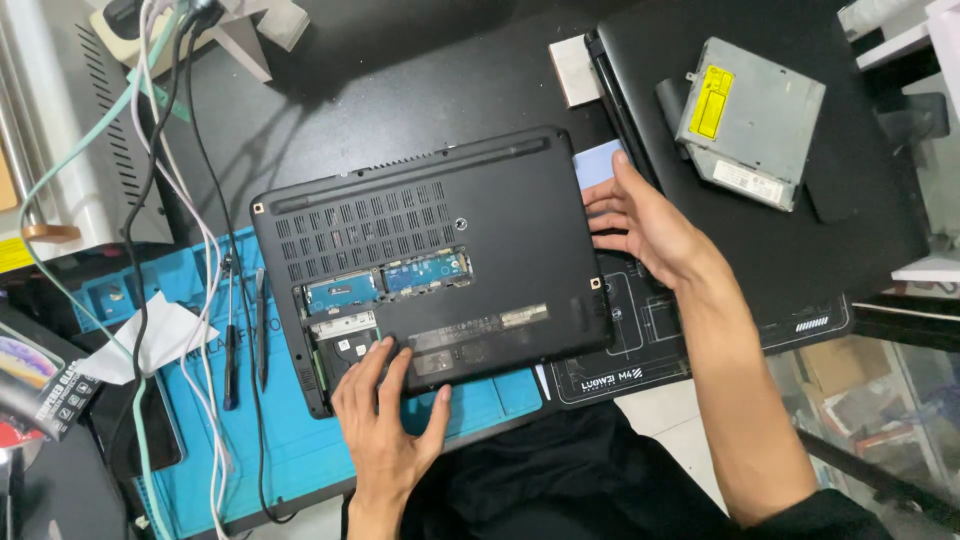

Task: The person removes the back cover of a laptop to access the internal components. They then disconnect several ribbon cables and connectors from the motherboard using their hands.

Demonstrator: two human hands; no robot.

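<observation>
A matte black plastic laptop (430,250), turned upside down with its ribbed vent slots and an open rectangular bay showing blue circuit boards, lies between the two hands on the worktop (330,90). The left hand (385,425) lies flat with fingers spread, fingertips resting on the laptop's near edge beside the open bay, gripping nothing. The right hand (640,225) is open too, fingers loosely extended and touching the laptop's right edge. Beneath the left hand spreads a bright blue rubbery work mat (290,440) with moulded compartments; a slim dark screwdriver (231,340) lies on it to that hand's left, among pale looping cables (205,330). Beyond the right hand sits a flat, boxy grey metal optical drive (750,120) with a yellow sticker, resting on a second smooth black laptop lid (800,240).
</observation>
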